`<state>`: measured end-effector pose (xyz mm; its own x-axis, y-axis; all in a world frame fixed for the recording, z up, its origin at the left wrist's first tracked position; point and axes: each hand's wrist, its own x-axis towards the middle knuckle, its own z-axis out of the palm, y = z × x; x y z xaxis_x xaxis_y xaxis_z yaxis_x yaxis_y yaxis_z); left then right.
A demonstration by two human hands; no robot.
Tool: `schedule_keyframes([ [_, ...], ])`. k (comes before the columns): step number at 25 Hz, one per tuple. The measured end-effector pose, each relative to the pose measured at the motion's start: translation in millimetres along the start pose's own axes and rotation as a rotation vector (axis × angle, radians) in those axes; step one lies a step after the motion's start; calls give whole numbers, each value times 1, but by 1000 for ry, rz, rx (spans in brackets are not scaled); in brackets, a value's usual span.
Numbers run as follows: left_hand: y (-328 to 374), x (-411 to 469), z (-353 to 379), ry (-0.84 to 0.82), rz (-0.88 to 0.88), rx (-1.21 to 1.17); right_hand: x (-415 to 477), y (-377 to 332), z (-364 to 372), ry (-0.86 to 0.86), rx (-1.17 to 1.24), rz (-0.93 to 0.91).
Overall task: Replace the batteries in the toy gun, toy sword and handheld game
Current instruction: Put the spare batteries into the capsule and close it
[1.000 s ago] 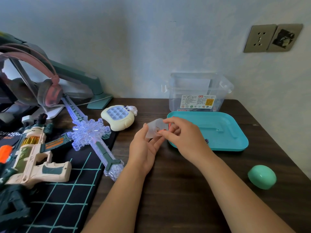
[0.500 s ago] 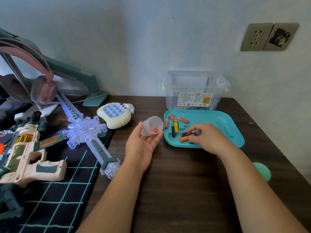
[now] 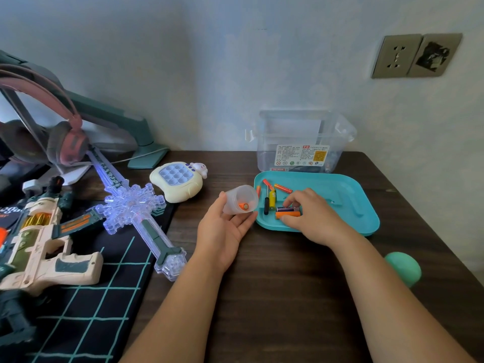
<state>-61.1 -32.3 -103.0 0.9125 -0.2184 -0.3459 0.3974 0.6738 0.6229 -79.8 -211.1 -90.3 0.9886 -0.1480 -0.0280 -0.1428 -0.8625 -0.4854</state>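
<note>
Left hand (image 3: 222, 233): palm up beside the tray's left edge, thumb and fingers wrapped around a small translucent cup (image 3: 241, 199) tipped on its side, mouth facing right; one orange battery (image 3: 243, 206) lies inside it.
Right hand (image 3: 309, 214): palm down in the teal tray (image 3: 348, 197), fingertips pinching an orange battery (image 3: 286, 214) that lies flat on the tray floor; whether it is lifted cannot be told.
Tray contents: a dark-labelled battery (image 3: 284, 208) just behind the pinched one, several thin orange batteries (image 3: 282, 188) toward the back left, and a small screwdriver (image 3: 267, 203) with a black handle beside a yellow one (image 3: 272, 197).
Handheld game (image 3: 178, 180): cream-coloured, with a grid of pale blue buttons, face up left of the tray, near the cup.
Toy sword (image 3: 133, 208): clear plastic with a snowflake guard, glowing blue, lying diagonally with its hilt toward the person and its blade running back under the headphones.
Toy gun (image 3: 44, 242): cream and dark green, on its side at the far left, on the mat.
Surface: dark wood-grain desk (image 3: 275, 297); a black mat (image 3: 86, 310) with a teal grid covers its left part.
Other items: a clear storage box (image 3: 301, 142) with a printed label behind the tray, against the wall; a mint-green rounded object (image 3: 404, 268) near the right forearm; pink headphones (image 3: 65, 137) hung at the left, in front of a teal stand arm (image 3: 125, 124).
Room: pale, faintly textured wall (image 3: 235, 61) with a metallic socket plate (image 3: 416, 55) at the upper right.
</note>
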Motion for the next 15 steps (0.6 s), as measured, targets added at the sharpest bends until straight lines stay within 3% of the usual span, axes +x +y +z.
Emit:
schedule_keyframes([
  [10,0,-2,-2,0,-45,-47,1,2,6,3,-94,-23],
  [15,-2,-1,-2,7,-45,-57,0,3,3,-10,-8,-77],
])
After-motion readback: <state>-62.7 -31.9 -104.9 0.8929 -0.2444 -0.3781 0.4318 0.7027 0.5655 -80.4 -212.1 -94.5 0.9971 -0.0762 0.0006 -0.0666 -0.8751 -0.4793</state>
